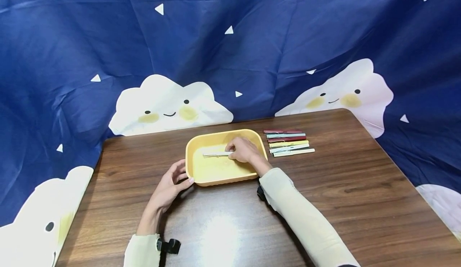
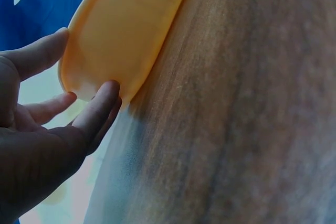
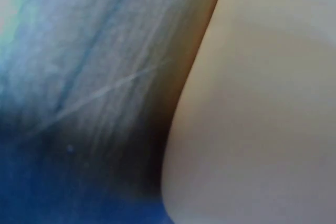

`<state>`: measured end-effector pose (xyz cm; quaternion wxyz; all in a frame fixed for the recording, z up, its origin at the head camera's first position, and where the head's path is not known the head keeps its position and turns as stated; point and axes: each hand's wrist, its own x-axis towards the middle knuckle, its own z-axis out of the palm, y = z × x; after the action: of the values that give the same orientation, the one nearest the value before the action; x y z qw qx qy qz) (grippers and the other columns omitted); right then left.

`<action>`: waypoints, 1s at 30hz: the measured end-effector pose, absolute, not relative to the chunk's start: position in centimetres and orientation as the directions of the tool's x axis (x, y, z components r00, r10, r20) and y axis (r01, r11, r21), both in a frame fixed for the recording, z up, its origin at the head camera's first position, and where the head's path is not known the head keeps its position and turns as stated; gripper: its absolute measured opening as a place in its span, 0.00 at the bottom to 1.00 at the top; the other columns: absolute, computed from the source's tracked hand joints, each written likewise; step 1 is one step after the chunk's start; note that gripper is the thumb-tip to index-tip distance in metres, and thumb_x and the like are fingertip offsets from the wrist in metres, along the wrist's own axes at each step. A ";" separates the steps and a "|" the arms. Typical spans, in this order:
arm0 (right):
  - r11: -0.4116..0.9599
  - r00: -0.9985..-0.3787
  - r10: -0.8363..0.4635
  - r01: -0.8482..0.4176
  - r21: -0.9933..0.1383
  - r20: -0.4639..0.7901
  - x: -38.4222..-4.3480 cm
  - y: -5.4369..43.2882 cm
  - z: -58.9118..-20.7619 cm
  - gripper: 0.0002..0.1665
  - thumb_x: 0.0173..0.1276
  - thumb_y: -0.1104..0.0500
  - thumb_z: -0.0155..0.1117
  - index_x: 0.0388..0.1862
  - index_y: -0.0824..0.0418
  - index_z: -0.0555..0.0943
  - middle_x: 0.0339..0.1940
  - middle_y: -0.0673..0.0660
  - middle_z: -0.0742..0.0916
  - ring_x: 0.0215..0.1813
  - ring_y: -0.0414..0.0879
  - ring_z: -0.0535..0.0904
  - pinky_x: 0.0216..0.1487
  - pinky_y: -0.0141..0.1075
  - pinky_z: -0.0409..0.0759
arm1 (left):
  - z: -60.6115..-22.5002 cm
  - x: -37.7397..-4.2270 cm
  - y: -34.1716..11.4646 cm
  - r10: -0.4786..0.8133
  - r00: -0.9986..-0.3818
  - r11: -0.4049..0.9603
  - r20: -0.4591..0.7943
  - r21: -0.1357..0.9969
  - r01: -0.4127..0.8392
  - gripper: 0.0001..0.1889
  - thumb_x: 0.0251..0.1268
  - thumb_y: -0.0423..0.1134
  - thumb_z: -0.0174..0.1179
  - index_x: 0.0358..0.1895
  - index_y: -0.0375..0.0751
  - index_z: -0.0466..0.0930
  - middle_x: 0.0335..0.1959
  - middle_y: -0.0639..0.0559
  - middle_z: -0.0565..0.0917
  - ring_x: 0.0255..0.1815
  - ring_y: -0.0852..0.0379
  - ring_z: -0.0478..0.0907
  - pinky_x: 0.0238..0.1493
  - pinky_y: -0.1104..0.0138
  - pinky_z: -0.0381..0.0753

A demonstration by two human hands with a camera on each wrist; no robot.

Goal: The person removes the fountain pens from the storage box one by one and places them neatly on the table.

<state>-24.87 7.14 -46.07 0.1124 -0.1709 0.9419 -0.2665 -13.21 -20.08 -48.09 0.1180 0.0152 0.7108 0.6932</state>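
A yellow plastic tray [image 1: 216,181] sits on the table. Inside it, my right hand [image 1: 244,150] pinches a white pen [image 1: 216,154] by its right end, the pen lying sideways just over the tray floor. My left hand [image 1: 173,184] is at the tray's left end, thumb at the front left corner and fingers along the outer side. In the left wrist view, fairly straight fingertips of the left hand [image 2: 47,124] touch the end wall of the tray [image 2: 123,30]. The right wrist view has only the blurred outer wall of the tray [image 3: 252,103]; the right hand is out of that view.
Right of the tray, several pens [image 1: 288,143] lie side by side in a row, in dark red, light blue, yellow and white. The brown wooden table [image 1: 324,187] runs back to a blue cloth [image 1: 201,31] printed with clouds.
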 end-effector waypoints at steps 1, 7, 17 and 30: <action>0.798 -0.917 -0.382 -0.262 -0.543 -0.119 -24.9 7.2 -46.1 0.09 0.59 0.62 0.78 0.38 0.51 0.90 0.35 0.46 0.87 0.42 0.42 0.80 0.48 0.40 0.77 | -48.1 -13.2 -20.1 0.185 -0.972 0.038 -0.147 0.989 -0.143 0.37 0.65 0.24 0.64 0.76 0.34 0.59 0.67 0.30 0.70 0.64 0.36 0.71 0.53 0.70 0.78; 0.774 -0.912 -0.399 -0.281 -0.567 -0.094 -24.8 7.2 -45.5 0.11 0.59 0.62 0.78 0.42 0.53 0.90 0.39 0.47 0.89 0.45 0.43 0.82 0.50 0.39 0.78 | -48.1 -13.2 -20.1 0.185 -0.971 0.038 -0.148 0.989 -0.144 0.36 0.66 0.24 0.64 0.76 0.34 0.59 0.67 0.30 0.70 0.64 0.37 0.71 0.53 0.70 0.78; 0.744 -0.910 -0.409 -0.293 -0.600 -0.063 -24.1 7.4 -43.4 0.13 0.62 0.61 0.76 0.47 0.55 0.90 0.39 0.48 0.89 0.41 0.41 0.81 0.48 0.39 0.77 | -48.0 -13.1 -20.0 0.182 -0.971 0.031 -0.156 0.988 -0.152 0.36 0.66 0.24 0.63 0.76 0.36 0.60 0.67 0.31 0.70 0.64 0.38 0.71 0.53 0.69 0.78; 0.669 -0.890 -0.456 -0.360 -0.651 0.023 -23.4 9.0 -41.3 0.12 0.61 0.64 0.75 0.44 0.59 0.89 0.36 0.50 0.88 0.41 0.43 0.81 0.47 0.38 0.77 | -48.1 -13.1 -20.0 0.180 -0.972 0.031 -0.148 0.989 -0.145 0.36 0.66 0.24 0.64 0.75 0.35 0.60 0.66 0.31 0.71 0.64 0.38 0.71 0.53 0.69 0.78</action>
<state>-23.36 9.05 -41.26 0.0711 -0.2240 0.9107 -0.3397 -13.13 -19.97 -48.07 0.1169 0.0125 0.7086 0.6958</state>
